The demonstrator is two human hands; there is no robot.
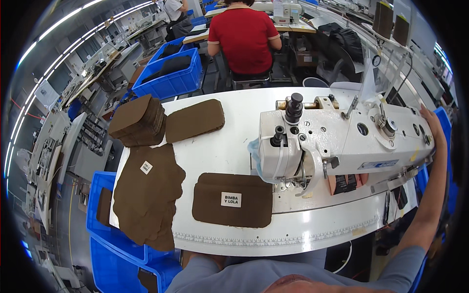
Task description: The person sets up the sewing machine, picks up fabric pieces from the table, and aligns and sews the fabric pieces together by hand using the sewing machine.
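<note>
My right hand [431, 122] reaches to the right end of a white sewing machine [342, 136]. It touches that end, but its fingers are mostly hidden, so their grip cannot be made out. My left hand is out of sight; only a bit of the arm [210, 259] shows below the table's front edge. Left of the needle area, a brown fabric panel [205, 211] with a white label lies flat, its right edge close to the presser foot. Further left is a fanned pile of brown panels [146, 205], the top one labelled.
A thick stack of brown panels [137, 119] and a lower stack [195, 120] sit at the table's back left. Blue bins [100, 239] stand beside the table. Ahead, a person in red [240, 41] sits near another blue bin [188, 78]. A ruler strip [288, 238] runs along the front edge.
</note>
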